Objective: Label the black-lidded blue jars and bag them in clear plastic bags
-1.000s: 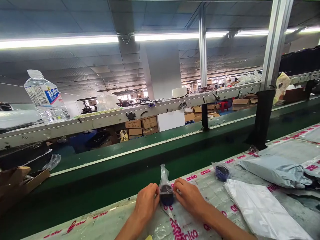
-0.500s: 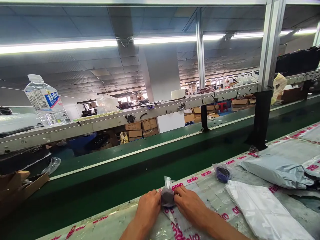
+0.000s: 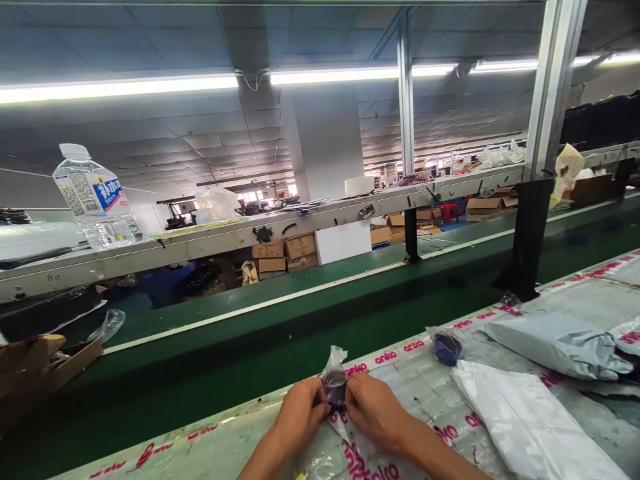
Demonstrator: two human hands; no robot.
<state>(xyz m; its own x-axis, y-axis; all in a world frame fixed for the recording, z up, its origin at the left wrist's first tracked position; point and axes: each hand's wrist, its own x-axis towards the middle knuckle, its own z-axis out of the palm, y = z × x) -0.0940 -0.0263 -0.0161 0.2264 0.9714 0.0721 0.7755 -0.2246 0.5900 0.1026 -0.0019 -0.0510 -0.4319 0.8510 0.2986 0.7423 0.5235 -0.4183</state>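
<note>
Both hands work at the bench edge, directly below the head camera. The left hand (image 3: 299,417) and right hand (image 3: 373,410) close in from either side, nearly meeting, with fingers curled around a small clear plastic bag (image 3: 335,383). Both appear to pinch it, though the fingers partly hide the contact. The bag holds a dark object, too obscured to identify, and its crumpled neck stands up between the hands.

State of things: the held bag lies outside any mailer, and whether its neck is sealed cannot be told. Just beyond the right hand lies a second clear bag (image 3: 446,348) around a dark blue item. Further right of the grip are a flat white poly mailer (image 3: 520,420) and a fuller grey poly mailer (image 3: 555,347).

Writing: "anko" repeats in magenta along the printed plastic film (image 3: 385,358) under the hands. Well ahead of the grip, past a green conveyor belt (image 3: 300,333), stands a water bottle (image 3: 95,197). It has a blue-and-white label and a barcode panel, but the wording is too small to read. Print on the cardboard cartons (image 3: 285,253) beyond is illegible too.
</note>
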